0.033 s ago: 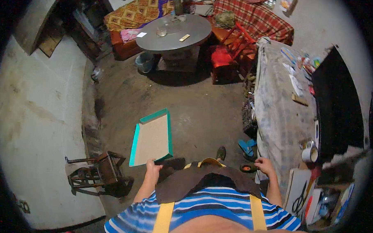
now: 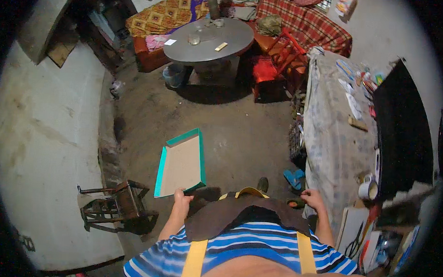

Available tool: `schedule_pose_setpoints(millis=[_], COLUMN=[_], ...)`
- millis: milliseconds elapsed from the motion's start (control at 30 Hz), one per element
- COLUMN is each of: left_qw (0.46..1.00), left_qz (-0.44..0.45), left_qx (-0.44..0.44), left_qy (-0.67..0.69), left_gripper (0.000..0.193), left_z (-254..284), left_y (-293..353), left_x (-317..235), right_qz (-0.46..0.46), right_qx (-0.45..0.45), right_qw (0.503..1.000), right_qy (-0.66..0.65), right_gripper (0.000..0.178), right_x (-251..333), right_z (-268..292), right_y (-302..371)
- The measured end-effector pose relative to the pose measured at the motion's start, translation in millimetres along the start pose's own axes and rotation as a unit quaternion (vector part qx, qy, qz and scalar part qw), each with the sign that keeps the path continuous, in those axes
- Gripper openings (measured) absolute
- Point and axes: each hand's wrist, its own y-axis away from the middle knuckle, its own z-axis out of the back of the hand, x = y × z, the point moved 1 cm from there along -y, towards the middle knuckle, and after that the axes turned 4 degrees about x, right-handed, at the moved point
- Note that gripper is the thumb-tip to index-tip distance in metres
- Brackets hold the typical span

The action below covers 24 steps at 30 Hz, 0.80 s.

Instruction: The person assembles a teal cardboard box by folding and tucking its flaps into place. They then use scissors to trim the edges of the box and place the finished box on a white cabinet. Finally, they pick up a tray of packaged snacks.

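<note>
My left hand (image 2: 182,199) is closed on the near edge of a shallow cardboard box lid (image 2: 183,164) with turquoise sides and a plain beige inside. The lid hangs out in front of me over the floor, its inside turned up, and nothing lies in it. My right hand (image 2: 315,198) is beside the cloth-covered table on my right, its fingers curled together with nothing visible in them. A brown apron (image 2: 213,223) covers my front.
A small dark wooden chair (image 2: 126,203) is on the left. Ahead stand a round grey table (image 2: 213,38), a bucket (image 2: 173,74) and a red chair (image 2: 268,69). The cloth-covered table (image 2: 329,127) runs along my right, blue slippers (image 2: 294,177) beside it. A tape roll (image 2: 368,189) and scissors (image 2: 355,241) are nearby.
The room's surroundings have shifted slightly to the right in view. My left hand keeps its hold on the box lid, and my right hand has hardly moved.
</note>
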Motion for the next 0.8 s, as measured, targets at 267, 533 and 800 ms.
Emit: schedule_pose_setpoints(millis=[267,533,800], left_qw=[0.952,0.939,0.872], left_qz=[-0.188,-0.271,0.134], left_qx=[0.105,-0.088,-0.159], left_qy=[-0.219,-0.193,0.443], left_gripper=[0.026,0.017,0.026], left_z=[-44.1,-74.8,-54.3], left_y=[-89.8,-171.0,-376.6], left_x=[-1.8,-39.9,-117.4], right_qz=[0.009,0.052,0.039], right_qx=[0.139,0.121,0.122], right_qw=[0.986,0.985,0.992], right_qy=[0.088,0.114,0.01], right_gripper=[0.034,0.032,0.025], right_x=[76.5,167.4,217.9], right_z=[6.9,12.6,-37.7], right_y=[-140.7,-247.5,-377.9])
